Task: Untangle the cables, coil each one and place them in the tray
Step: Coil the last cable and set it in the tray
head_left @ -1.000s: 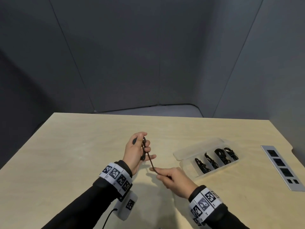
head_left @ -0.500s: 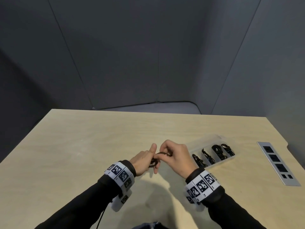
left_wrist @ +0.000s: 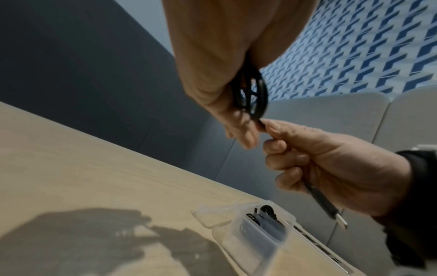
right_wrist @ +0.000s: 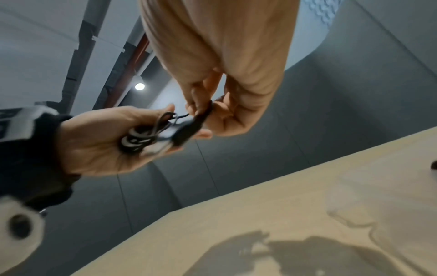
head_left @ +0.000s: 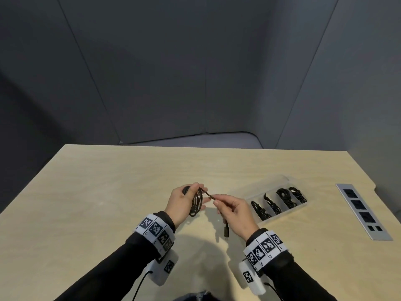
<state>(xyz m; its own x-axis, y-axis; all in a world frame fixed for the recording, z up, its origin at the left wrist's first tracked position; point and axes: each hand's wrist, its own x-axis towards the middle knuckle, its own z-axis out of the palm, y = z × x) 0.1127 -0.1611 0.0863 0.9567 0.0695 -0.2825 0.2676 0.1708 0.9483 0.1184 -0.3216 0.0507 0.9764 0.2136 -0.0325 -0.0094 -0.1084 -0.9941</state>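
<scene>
A black cable (head_left: 196,203) is wound in several loops that hang from my left hand (head_left: 186,202), held above the wooden table (head_left: 108,192). Its free end runs right into my right hand (head_left: 233,210), which pinches it between thumb and fingers. The USB plug (head_left: 226,231) dangles below that hand. In the left wrist view the coil (left_wrist: 250,97) sits against my palm and the plug (left_wrist: 335,217) points down. The right wrist view shows the loops (right_wrist: 146,136) in the left palm. The clear tray (head_left: 284,205) lies to the right with several coiled black cables in its compartments.
The tray's clear lid (head_left: 260,183) lies open behind it. A grey socket panel (head_left: 362,211) is set into the table near the right edge. Grey partition walls stand behind the table.
My hands were together half a second ago. The right hand has since drawn away to the right with the cable end, and the loops now hang in plain sight from the left hand.
</scene>
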